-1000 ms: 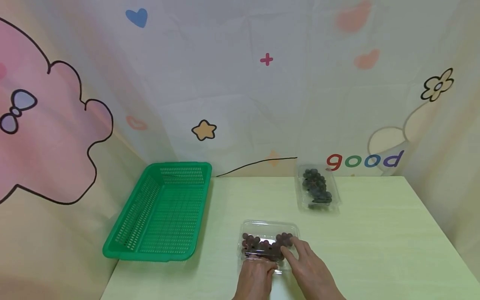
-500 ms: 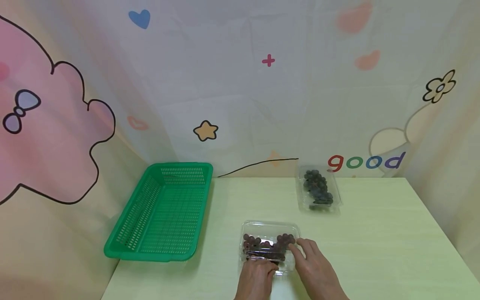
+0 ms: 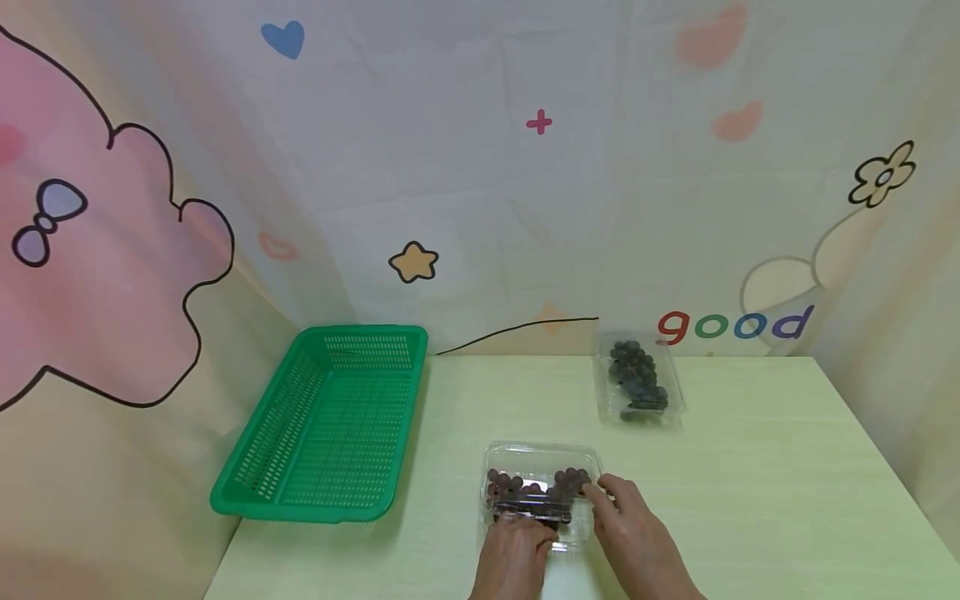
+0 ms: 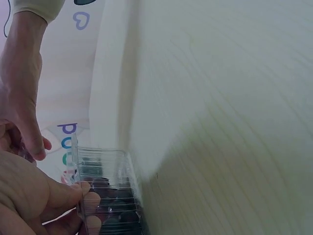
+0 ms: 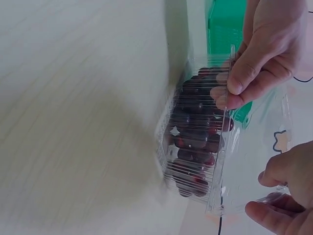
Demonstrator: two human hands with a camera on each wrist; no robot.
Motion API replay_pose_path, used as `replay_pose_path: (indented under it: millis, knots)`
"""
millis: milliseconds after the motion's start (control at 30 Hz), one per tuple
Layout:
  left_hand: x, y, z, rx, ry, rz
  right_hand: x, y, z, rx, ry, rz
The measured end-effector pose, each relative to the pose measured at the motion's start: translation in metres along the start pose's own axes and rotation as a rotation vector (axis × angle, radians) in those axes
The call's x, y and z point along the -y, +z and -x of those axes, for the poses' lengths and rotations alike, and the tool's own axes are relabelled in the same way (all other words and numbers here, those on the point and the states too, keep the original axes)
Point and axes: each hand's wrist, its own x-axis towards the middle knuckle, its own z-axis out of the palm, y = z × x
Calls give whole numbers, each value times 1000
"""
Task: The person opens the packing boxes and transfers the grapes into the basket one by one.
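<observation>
A clear plastic clamshell container of dark red grapes lies at the table's front middle. My left hand grips its near rim; in the right wrist view, fingertips show through the ribbed wall while the thumb lies outside. At the container's right side, my right hand pinches the edge of the clear lid between thumb and fingers. That lid stands tilted away from the base in the right wrist view. The grapes sit in the base, some behind glare on the plastic.
A green slotted plastic basket stands at the table's left. Farther back on the right lies a second clear container of dark grapes. A printed curtain hangs behind the pale table.
My right hand has slid a little to the right along the container's side. The left hand stays on the near rim. The whole head view has shifted slightly.
</observation>
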Motion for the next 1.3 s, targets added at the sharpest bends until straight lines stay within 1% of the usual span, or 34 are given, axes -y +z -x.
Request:
replay_pose_path:
  millis: [100,167,267,433,500,633,767,867,1033,1133,1233,1300]
  knots:
    - [-1,0,1,27,-21,-6,-3,-1,-1,2,11,-30]
    - [-2,-1,1,34,-31,-4,-5,-3,-2,10,22,-54]
    - [-3,-3,1,40,-49,24,-7,-5,-5,25,42,-75]
    - [-3,-4,1,63,-70,61,-8,-6,-11,42,97,-74]
    - [-3,-4,0,80,-80,71,-9,-6,-14,41,112,-83]
    - [-3,-5,-2,104,-93,96,-12,-5,-20,14,126,-106]
    - [-3,-5,-2,89,-83,102,-15,-4,-25,-5,154,-117]
    - [-3,-5,-2,74,-73,97,-16,-4,-28,-8,190,-116]
    - [-2,-4,-2,58,-38,77,-17,-3,-30,-2,269,-139]
    - [-2,-5,-2,62,-33,75,-18,-2,-32,17,316,-186]
    - [-2,-5,-2,82,-48,83,-20,-1,-35,33,350,-235]
    - [-2,-5,-3,97,-63,93,-21,1,-37,35,357,-257]
